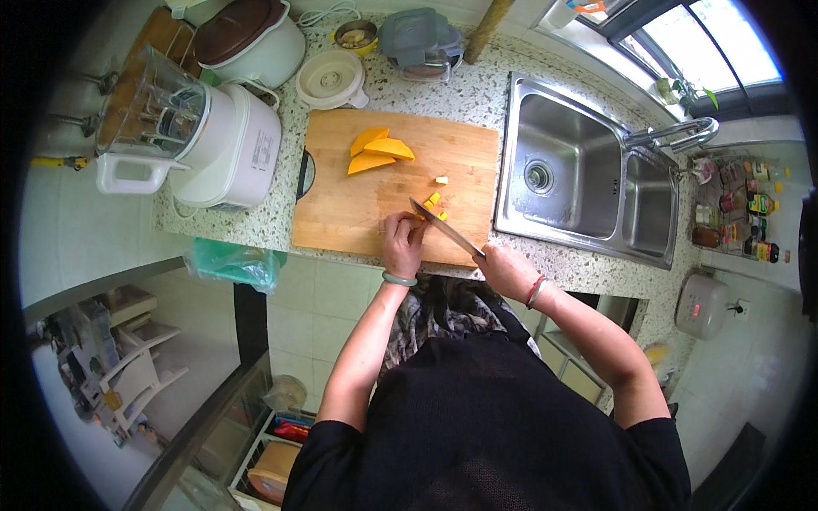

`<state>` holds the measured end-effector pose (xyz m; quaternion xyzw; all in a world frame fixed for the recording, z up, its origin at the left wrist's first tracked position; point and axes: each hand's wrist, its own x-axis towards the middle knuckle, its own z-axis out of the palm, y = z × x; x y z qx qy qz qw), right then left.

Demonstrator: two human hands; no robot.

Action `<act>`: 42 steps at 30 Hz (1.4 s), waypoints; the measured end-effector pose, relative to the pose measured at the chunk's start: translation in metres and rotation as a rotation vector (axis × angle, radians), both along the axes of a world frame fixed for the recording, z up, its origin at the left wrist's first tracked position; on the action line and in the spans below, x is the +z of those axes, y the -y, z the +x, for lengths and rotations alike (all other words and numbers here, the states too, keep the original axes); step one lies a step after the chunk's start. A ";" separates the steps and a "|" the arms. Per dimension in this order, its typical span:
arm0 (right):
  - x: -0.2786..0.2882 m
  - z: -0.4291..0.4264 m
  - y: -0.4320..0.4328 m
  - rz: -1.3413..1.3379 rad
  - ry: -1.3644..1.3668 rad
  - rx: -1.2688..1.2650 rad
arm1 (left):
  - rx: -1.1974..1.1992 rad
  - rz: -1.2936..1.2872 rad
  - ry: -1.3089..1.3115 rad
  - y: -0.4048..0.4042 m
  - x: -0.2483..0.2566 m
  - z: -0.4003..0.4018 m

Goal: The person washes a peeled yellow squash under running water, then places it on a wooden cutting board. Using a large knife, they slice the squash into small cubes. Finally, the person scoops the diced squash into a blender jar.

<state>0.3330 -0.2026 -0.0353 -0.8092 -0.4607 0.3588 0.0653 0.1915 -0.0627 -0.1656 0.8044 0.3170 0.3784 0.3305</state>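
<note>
On the wooden cutting board (345, 217), my right hand (508, 271) grips the handle of a kitchen knife (450, 231), its blade slanting up and left towards my other hand. My left hand (402, 239) has its fingers bent down on an orange-yellow piece, mostly hidden, beside the blade; it looks like pumpkin. Several small cut cubes (432, 199) lie just beyond the blade, with one paler cube (441, 180) farther off. Larger orange pumpkin wedges (388, 148) are grouped near the board's far side, apart from both hands.
To the right is a stainless steel double sink (565, 160) with a faucet (680, 134). A white food processor (223, 147) stands left; behind are a lidded pot (255, 57), a cream lid (330, 78), a small bowl (356, 38) and stacked containers (418, 38). A green bin (233, 262) hangs below the counter's edge.
</note>
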 end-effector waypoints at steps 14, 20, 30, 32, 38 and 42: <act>-0.006 -0.002 -0.022 -0.070 -0.010 0.012 | 0.014 -0.014 -0.008 -0.002 0.006 0.000; -0.036 -0.010 -0.009 0.021 0.041 -0.042 | 0.008 -0.031 -0.042 -0.001 0.004 -0.002; -0.036 0.010 -0.009 0.031 -0.002 -0.039 | -0.003 0.038 -0.039 -0.003 0.008 -0.003; -0.029 0.007 -0.008 0.033 -0.004 -0.062 | -0.009 -0.008 -0.028 -0.002 0.004 -0.006; -0.014 0.004 -0.001 0.043 -0.002 -0.025 | -0.001 -0.062 -0.019 0.003 0.001 -0.005; -0.008 0.003 0.003 0.009 0.000 0.006 | 0.018 0.007 -0.029 0.002 0.001 -0.004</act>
